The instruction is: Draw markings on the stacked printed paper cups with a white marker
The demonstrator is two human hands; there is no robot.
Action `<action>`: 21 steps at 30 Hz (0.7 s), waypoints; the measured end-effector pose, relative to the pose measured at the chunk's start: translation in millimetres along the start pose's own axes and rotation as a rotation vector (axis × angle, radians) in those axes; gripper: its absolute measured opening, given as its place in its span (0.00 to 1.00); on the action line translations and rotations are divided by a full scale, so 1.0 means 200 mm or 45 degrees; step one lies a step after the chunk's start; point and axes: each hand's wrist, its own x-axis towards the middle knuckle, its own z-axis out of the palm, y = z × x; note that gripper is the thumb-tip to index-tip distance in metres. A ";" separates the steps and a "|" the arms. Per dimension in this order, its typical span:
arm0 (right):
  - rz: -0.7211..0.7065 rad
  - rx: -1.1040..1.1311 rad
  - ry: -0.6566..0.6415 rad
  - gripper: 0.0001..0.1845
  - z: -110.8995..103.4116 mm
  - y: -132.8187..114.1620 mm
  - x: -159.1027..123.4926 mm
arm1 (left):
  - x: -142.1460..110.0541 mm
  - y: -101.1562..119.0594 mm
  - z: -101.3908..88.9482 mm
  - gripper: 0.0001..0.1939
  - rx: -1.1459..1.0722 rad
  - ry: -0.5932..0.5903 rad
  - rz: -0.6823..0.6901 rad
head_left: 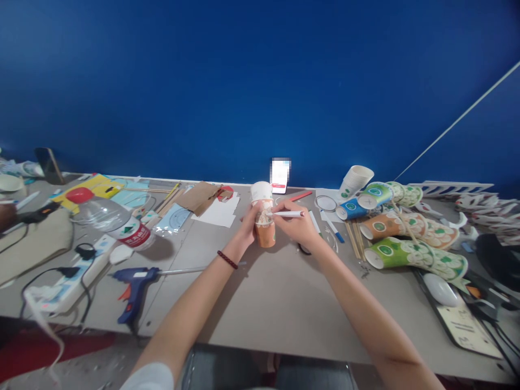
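Observation:
Upright in the middle of the desk is a paper cup piece (pixel 266 236), orange at the bottom and white at the top, with a pattern on its side. My left hand (pixel 248 223) wraps round it from the left. My right hand (pixel 296 221) pinches a white marker (pixel 289 214), its tip at the cup's patterned side. Behind the cup a phone (pixel 279 176) leans against the blue wall, its screen partly blurred. A red pen (pixel 299 196) lies just beyond my right hand.
On the left are a glue gun (pixel 137 287), a power strip (pixel 79 276) and a tilted water bottle (pixel 117 219). Decorated paper cup pieces (pixel 418 254) lie on the right, near stacked white cups (pixel 354 181) and a computer mouse (pixel 440 289). Cardboard (pixel 199 197) lies behind.

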 end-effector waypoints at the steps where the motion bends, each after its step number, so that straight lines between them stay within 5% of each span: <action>1: 0.003 0.001 -0.006 0.03 0.00 0.00 0.00 | 0.00 0.00 0.00 0.29 -0.003 0.011 -0.006; 21: 0.013 0.065 0.085 0.04 -0.01 -0.01 0.00 | 0.02 -0.01 -0.01 0.28 -0.029 0.009 -0.009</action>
